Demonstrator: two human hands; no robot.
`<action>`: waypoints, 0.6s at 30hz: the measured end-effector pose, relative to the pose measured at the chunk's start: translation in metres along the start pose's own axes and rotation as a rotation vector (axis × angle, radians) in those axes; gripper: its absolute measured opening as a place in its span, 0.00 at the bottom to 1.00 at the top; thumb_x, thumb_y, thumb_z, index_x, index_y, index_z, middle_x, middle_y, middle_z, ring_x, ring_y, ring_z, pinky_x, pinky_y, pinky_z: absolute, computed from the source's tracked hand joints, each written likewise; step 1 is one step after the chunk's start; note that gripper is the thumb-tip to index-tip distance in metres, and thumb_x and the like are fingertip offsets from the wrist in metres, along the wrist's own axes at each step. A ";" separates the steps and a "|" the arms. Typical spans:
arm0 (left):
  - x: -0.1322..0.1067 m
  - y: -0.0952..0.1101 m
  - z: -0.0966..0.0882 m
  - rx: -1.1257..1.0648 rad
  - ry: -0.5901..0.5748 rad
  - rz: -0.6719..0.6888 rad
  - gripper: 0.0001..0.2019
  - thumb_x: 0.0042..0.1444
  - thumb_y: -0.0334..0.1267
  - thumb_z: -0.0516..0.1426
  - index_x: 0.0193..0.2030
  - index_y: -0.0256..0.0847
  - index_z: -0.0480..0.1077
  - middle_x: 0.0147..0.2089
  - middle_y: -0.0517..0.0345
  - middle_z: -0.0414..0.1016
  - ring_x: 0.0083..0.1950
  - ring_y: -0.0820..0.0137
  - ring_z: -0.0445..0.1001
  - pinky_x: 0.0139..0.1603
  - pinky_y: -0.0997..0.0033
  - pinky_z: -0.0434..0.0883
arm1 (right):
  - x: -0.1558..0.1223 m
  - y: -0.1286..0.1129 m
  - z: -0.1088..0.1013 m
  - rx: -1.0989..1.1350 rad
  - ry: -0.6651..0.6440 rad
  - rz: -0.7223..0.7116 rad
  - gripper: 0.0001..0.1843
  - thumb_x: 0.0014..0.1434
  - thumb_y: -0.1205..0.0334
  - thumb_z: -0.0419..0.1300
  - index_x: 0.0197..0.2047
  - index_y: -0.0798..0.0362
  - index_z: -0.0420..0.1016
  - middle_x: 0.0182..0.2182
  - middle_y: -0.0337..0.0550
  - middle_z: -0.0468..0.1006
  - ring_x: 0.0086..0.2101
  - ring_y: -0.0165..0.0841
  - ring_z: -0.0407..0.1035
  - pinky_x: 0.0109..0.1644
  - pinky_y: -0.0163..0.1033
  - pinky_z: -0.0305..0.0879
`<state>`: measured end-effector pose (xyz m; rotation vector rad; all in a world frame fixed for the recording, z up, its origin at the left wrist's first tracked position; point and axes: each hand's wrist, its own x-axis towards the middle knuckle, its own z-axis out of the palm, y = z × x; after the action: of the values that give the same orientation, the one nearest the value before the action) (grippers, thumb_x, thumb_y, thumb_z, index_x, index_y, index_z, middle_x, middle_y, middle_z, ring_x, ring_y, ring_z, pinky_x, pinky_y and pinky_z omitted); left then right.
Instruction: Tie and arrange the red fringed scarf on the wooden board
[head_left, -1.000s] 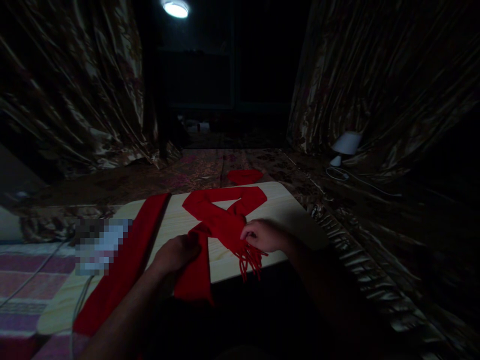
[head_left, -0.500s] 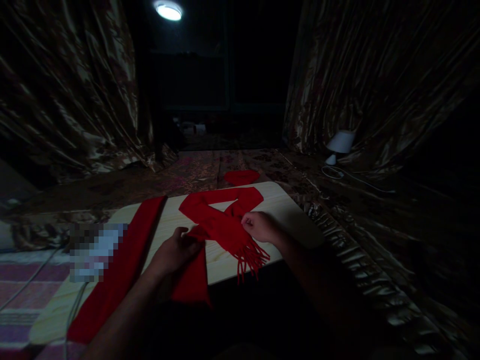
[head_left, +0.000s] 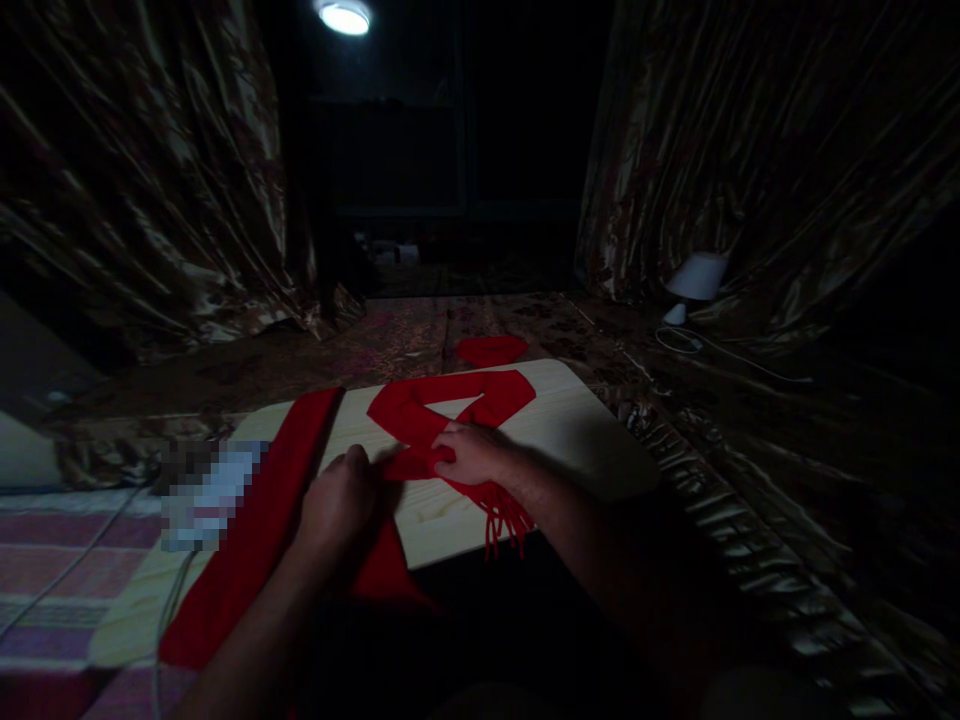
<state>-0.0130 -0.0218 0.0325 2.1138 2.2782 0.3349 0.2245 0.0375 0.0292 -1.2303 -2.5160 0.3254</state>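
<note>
A red scarf (head_left: pixel 401 408) with a fringed end lies looped and crossed over itself on a pale wood-grain board (head_left: pixel 600 440). My right hand (head_left: pixel 476 455) rests at the crossing, its fingers curled down on the fabric. To the left, my left hand (head_left: pixel 341 495) is closed on the other length of the scarf, which hangs over the near edge. The hand itself hides how much cloth is in its fingers. A wide red strip of cloth (head_left: pixel 259 525) lies along the left side of the board; I cannot tell if it joins the scarf.
Beyond the board lies a small red piece of cloth (head_left: pixel 491 349). A white lamp (head_left: pixel 696 278) with its cord stands at the back right. Left are a blurred-out item (head_left: pixel 214 495), cables (head_left: pixel 169 600) and a striped cover (head_left: pixel 60 570). Patterned curtains (head_left: pixel 217 180) hang behind.
My right hand has moved left from beside the fringe onto the crossing. My left hand has closed, drawing the scarf's end slightly left. The whole view has shifted a little.
</note>
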 end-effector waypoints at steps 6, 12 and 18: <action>0.001 -0.018 -0.005 0.071 0.034 -0.059 0.12 0.63 0.42 0.49 0.45 0.39 0.69 0.47 0.40 0.77 0.43 0.55 0.78 0.32 0.65 0.65 | 0.000 0.004 0.002 0.017 -0.025 0.027 0.24 0.56 0.44 0.64 0.53 0.45 0.79 0.53 0.43 0.77 0.49 0.38 0.73 0.53 0.40 0.67; 0.006 -0.040 -0.013 -0.055 -0.323 -0.090 0.17 0.59 0.50 0.54 0.47 0.40 0.71 0.41 0.44 0.81 0.40 0.58 0.80 0.33 0.67 0.68 | 0.003 0.003 0.002 0.036 -0.046 0.039 0.24 0.55 0.44 0.65 0.53 0.44 0.79 0.53 0.42 0.76 0.50 0.37 0.73 0.54 0.40 0.67; -0.019 -0.057 -0.025 0.121 -0.068 -0.227 0.20 0.64 0.45 0.45 0.53 0.37 0.69 0.41 0.36 0.80 0.41 0.47 0.80 0.32 0.59 0.68 | 0.006 0.003 0.001 0.056 -0.065 0.067 0.27 0.54 0.42 0.65 0.54 0.46 0.80 0.55 0.44 0.75 0.50 0.39 0.73 0.55 0.41 0.68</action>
<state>-0.0714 -0.0480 0.0452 1.8547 2.5232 0.1196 0.2227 0.0437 0.0283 -1.3046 -2.5058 0.4561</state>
